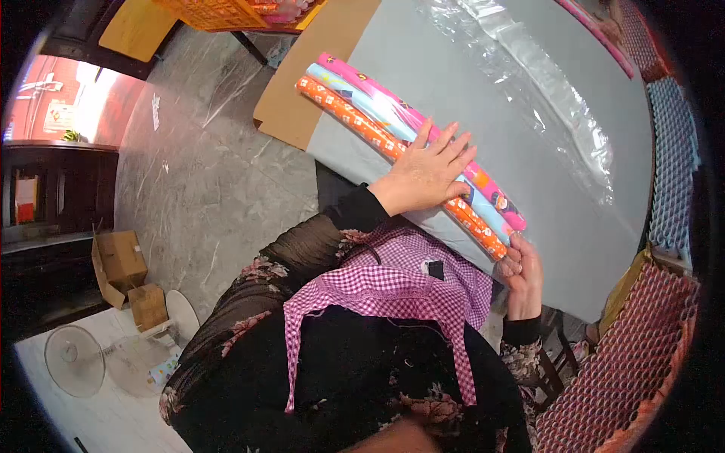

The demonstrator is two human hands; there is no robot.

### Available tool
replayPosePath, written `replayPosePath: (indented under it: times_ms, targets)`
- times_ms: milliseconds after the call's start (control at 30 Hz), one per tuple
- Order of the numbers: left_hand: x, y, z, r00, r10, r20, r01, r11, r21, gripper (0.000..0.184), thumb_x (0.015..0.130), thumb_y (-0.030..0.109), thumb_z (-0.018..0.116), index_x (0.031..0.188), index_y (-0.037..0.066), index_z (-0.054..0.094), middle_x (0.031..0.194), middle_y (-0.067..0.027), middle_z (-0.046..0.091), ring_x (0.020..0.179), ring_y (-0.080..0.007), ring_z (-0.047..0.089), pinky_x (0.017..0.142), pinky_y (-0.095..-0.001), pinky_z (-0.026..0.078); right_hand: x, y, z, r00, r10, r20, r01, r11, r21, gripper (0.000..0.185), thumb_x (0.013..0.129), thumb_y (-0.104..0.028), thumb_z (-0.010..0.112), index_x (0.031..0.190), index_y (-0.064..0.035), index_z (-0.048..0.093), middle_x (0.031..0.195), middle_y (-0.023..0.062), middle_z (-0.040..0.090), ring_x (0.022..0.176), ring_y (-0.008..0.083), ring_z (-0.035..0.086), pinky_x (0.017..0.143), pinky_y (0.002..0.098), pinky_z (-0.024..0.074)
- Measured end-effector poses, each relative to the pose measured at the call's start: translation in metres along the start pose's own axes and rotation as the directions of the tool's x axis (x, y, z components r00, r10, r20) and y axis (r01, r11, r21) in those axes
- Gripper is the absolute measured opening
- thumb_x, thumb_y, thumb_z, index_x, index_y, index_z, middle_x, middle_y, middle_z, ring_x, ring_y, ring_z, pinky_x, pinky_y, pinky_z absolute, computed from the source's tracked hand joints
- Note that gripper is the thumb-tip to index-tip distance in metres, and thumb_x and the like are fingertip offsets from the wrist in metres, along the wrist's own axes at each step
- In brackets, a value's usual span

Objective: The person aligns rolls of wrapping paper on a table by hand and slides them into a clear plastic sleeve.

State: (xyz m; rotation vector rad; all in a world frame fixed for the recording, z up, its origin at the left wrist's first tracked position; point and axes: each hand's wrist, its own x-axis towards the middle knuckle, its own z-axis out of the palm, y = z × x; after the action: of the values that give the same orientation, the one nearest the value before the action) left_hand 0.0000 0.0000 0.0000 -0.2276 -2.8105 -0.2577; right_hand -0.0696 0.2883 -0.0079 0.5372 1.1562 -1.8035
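Three printed wrapping paper rolls lie side by side at a slant on the table: a pink roll [377, 93], a light-blue roll [362, 106] and an orange roll [343, 112]. Across their middle rests my left hand [427, 174], palm down with fingers spread. My right hand [522, 266] is at their near right end, its fingers curled against the ends of the light-blue and orange rolls. Part of its grip is hidden. Beyond the rolls, a clear plastic sleeve [521, 57] lies on the grey table covering [581, 257].
Brown cardboard [302, 102] edges the table's left side. An orange basket [211, 13] stands beyond it. Another pink roll [593, 30] is at the far right edge, beside what looks like another person's hand. Stacked patterned bundles [627, 340] line the right. Cardboard boxes [121, 260] stand left.
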Motion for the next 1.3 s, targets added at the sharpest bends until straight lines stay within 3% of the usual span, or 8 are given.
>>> replayPosePath:
  times_ms: [433,567,633,833,967,1000,1133,1300]
  targets:
    - [0.005,-0.007,-0.016,0.992,-0.073,-0.106,0.059,0.989,-0.133,0.051,0.092,0.036,0.057,0.129,0.002,0.053,0.137,-0.017,0.05,0.135,-0.0359,0.038,0.112,-0.056,0.022,0.0,0.02,0.014,0.976,-0.211,-0.054,0.209,0.977,-0.038,0.024,0.09,-0.013,0.06,0.071,-0.013,0.046,0.053,-0.0032,0.041,0.038,0.0067,0.037,0.036,0.0242,0.0323]
    - [0.013,0.018,-0.12,0.982,-0.163,-0.09,0.044,0.672,-0.74,0.024,0.096,0.021,0.055,0.109,0.002,0.061,0.108,-0.0126,0.061,0.102,-0.031,0.056,0.107,-0.0488,0.033,0.009,0.027,0.01,0.963,-0.262,-0.064,0.264,0.964,0.03,0.021,0.086,-0.012,0.061,0.071,-0.0086,0.047,0.055,-0.0004,0.042,0.038,0.0088,0.037,0.036,0.0251,0.0306]
    - [0.005,0.033,-0.168,0.99,-0.084,-0.115,-0.09,0.263,-0.961,0.026,0.098,0.024,0.052,0.105,0.0,0.06,0.098,-0.0107,0.063,0.093,-0.0266,0.057,0.103,-0.0483,0.037,0.007,0.027,0.01,0.96,-0.275,-0.047,0.276,0.961,0.012,0.02,0.086,-0.012,0.061,0.071,-0.0085,0.048,0.054,-0.0003,0.042,0.038,0.0089,0.036,0.036,0.0252,0.0305]
    - [-0.003,0.061,-0.252,0.753,0.352,-0.556,-0.557,-0.109,-0.824,0.064,0.101,0.054,0.038,0.094,-0.005,0.063,0.076,-0.0133,0.062,0.066,-0.0258,0.059,0.087,-0.0583,0.044,0.002,0.03,0.014,0.95,-0.308,-0.046,0.308,0.951,-0.008,0.02,0.086,-0.011,0.061,0.071,-0.0078,0.048,0.054,0.0001,0.042,0.037,0.0089,0.036,0.035,0.0255,0.0297]
    - [0.001,0.082,-0.264,0.661,0.362,-0.657,-0.597,-0.277,-0.753,0.055,0.094,0.049,0.057,0.09,-0.006,0.062,0.072,-0.0062,0.056,0.063,-0.0262,0.053,0.077,-0.0471,0.044,0.007,0.032,0.008,0.95,-0.311,-0.03,0.311,0.95,0.001,0.019,0.087,-0.011,0.059,0.071,-0.008,0.047,0.054,0.0002,0.042,0.037,0.009,0.036,0.035,0.0257,0.0292]
    - [-0.003,0.091,-0.269,0.694,0.307,-0.652,-0.61,-0.232,-0.758,0.059,0.103,0.047,0.038,0.086,-0.005,0.061,0.062,-0.0125,0.053,0.051,-0.0226,0.048,0.072,-0.0528,0.046,0.006,0.033,0.008,0.95,-0.311,-0.03,0.311,0.951,0.002,0.019,0.087,-0.011,0.059,0.071,-0.008,0.047,0.054,0.0002,0.042,0.037,0.009,0.036,0.035,0.0257,0.0292]
    - [0.001,0.103,-0.267,0.66,0.227,-0.716,-0.66,-0.28,-0.697,0.064,0.097,0.053,0.049,0.097,-0.01,0.062,0.062,-0.0107,0.057,0.051,-0.0228,0.051,0.068,-0.0426,0.048,0.005,0.033,0.01,0.949,-0.316,-0.022,0.316,0.949,0.013,0.018,0.087,-0.009,0.058,0.072,-0.0085,0.047,0.055,-0.0003,0.042,0.037,0.0089,0.036,0.035,0.0257,0.0289]
    - [-0.003,0.109,-0.271,0.737,0.215,-0.641,-0.587,-0.269,-0.764,0.064,0.097,0.053,0.05,0.077,-0.006,0.063,0.059,-0.0118,0.055,0.048,-0.0237,0.049,0.064,-0.0404,0.046,0.004,0.033,0.011,0.95,-0.311,-0.021,0.311,0.949,0.043,0.017,0.088,-0.009,0.057,0.073,-0.009,0.047,0.055,-0.0005,0.042,0.038,0.0088,0.035,0.035,0.026,0.0288]
